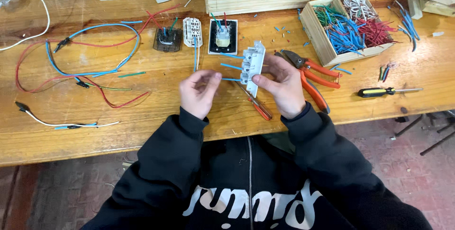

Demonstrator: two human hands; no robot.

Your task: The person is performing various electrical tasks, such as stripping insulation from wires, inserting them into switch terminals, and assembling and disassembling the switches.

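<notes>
Wooden workbench point(95, 130), right hand point(283, 87) around white socket module point(252, 66), left hand point(198, 92) on blue wire point(231, 79).

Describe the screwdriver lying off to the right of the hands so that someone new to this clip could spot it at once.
Start at the wooden workbench and find the open wooden box of cut wires on its right side. Below that box, near the bench's front edge, lies the screwdriver, well clear of the orange-handled pliers. Its black-and-yellow handle and bare, sideways-pointing shaft set it apart.

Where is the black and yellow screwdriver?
In the head view, the black and yellow screwdriver lies on the wooden table far to the person's right, just beyond the orange-handled pliers.
</notes>
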